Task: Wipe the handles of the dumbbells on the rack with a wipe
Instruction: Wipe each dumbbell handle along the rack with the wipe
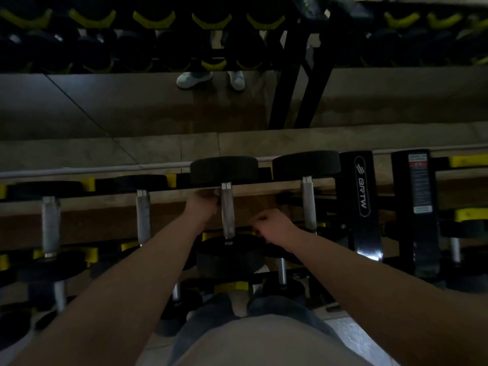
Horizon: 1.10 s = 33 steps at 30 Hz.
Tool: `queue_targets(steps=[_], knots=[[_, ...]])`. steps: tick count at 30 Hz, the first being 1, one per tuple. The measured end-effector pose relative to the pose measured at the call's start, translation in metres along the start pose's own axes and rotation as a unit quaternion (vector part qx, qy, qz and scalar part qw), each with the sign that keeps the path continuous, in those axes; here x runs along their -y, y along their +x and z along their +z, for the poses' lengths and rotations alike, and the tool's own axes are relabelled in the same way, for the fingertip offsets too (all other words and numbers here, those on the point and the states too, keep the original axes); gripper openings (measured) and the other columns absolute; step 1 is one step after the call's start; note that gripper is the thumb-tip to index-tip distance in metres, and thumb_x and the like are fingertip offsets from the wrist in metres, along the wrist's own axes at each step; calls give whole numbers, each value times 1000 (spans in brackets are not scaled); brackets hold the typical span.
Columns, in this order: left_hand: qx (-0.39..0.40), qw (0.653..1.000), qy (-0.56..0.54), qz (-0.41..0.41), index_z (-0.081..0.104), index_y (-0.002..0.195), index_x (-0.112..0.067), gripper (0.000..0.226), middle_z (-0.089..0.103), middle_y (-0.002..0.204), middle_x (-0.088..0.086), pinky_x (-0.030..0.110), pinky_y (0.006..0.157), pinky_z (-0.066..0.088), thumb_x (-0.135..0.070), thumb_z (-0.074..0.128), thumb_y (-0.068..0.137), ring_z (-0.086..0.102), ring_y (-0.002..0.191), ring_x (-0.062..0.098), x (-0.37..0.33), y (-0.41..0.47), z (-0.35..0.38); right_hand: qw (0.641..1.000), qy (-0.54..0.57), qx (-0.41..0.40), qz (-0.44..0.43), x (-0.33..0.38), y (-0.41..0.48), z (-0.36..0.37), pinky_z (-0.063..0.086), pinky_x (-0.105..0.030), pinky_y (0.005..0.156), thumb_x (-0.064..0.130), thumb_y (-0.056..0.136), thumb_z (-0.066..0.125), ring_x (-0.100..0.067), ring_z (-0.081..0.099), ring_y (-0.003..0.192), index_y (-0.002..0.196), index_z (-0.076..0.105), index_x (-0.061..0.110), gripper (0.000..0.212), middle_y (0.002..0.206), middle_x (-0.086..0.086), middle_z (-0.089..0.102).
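A dumbbell with black round heads and a steel handle [227,215] lies on the top tier of the rack [360,186], right in front of me. My left hand [202,206] is curled against the upper left side of that handle. A pale scrap at its fingertips looks like the wipe [208,192], though the dim light blurs it. To the right of the handle, level with its lower half, my right hand [273,228] is a closed fist that does not touch the handle. Nothing shows in the fist.
More dumbbells lie on the same tier, with handles to the left [142,215] and right [308,204], and smaller ones sit on the tier below [282,270]. A mirror [132,101] behind the rack reflects white shoes [194,79] and further rows of dumbbells.
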<state>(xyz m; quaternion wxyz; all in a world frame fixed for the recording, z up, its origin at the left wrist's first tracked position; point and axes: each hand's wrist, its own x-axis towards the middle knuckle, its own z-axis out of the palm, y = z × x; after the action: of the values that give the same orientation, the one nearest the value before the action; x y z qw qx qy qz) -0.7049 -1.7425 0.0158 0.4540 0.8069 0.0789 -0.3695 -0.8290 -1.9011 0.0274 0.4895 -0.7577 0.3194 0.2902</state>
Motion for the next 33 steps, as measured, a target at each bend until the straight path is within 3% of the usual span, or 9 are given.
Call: queue_targets(steps=[3,6,8,12,17,20,26,30,33], knots=[[-28,996,54,60,63,88,-25,18,66,88,-1,28,66,52,-15,54,100,66,89,20,-2,3,1,998,-61,2,-24,2,-3,-1,45,-21,71,28,102,51,-15,61,100,121,71,24,28,115,1,67],[102,973,198,66,69,105,-12,17,70,105,7,34,88,54,-15,53,101,67,100,24,12,-8,-5,995,-88,6,-37,4,-4,1,45,-22,75,28,103,49,-14,59,103,126,68,22,31,126,-1,65],[187,928,309,92,68,101,-8,20,68,101,7,24,81,47,-15,48,104,63,91,18,22,-20,-9,994,-100,8,-45,6,-4,2,45,-22,76,29,103,48,-14,59,103,127,67,21,31,128,-3,65],[183,968,169,35,65,80,-9,23,64,74,6,27,66,49,-4,52,97,59,70,18,26,-18,-16,991,-122,11,-48,6,-3,0,43,-22,74,30,103,50,-14,58,101,126,68,20,31,128,-3,65],[104,993,-39,34,70,107,-3,28,71,107,17,44,90,54,6,49,92,67,102,32,4,-1,-13,994,-106,8,-37,5,-2,-9,44,-21,81,29,102,51,-12,61,105,122,70,25,28,122,3,66],[107,993,2,53,71,109,-8,23,72,105,11,36,86,56,-2,52,97,68,97,26,9,-4,-9,997,-78,1,-22,3,-2,-12,50,-23,82,29,101,53,-13,64,101,117,71,26,25,113,5,68],[226,968,102,31,64,103,-28,22,69,93,0,25,72,48,-13,48,103,60,80,15,40,-15,-17,997,-73,2,-11,-2,-3,-10,52,-28,78,29,99,56,-16,65,92,111,73,21,23,92,7,66],[186,981,-41,-34,69,104,-13,19,71,95,7,26,72,53,-8,51,101,66,90,21,33,-10,-16,998,-68,-3,-9,-2,-2,-10,49,-26,68,28,99,55,-12,62,75,103,73,20,20,81,4,66],[118,983,-141,-26,69,102,-8,21,70,92,7,28,70,52,-4,49,99,65,88,22,15,-5,-8,998,-54,-8,-7,-3,-1,-10,51,-28,70,26,98,56,-14,64,78,95,70,26,14,80,5,66]])
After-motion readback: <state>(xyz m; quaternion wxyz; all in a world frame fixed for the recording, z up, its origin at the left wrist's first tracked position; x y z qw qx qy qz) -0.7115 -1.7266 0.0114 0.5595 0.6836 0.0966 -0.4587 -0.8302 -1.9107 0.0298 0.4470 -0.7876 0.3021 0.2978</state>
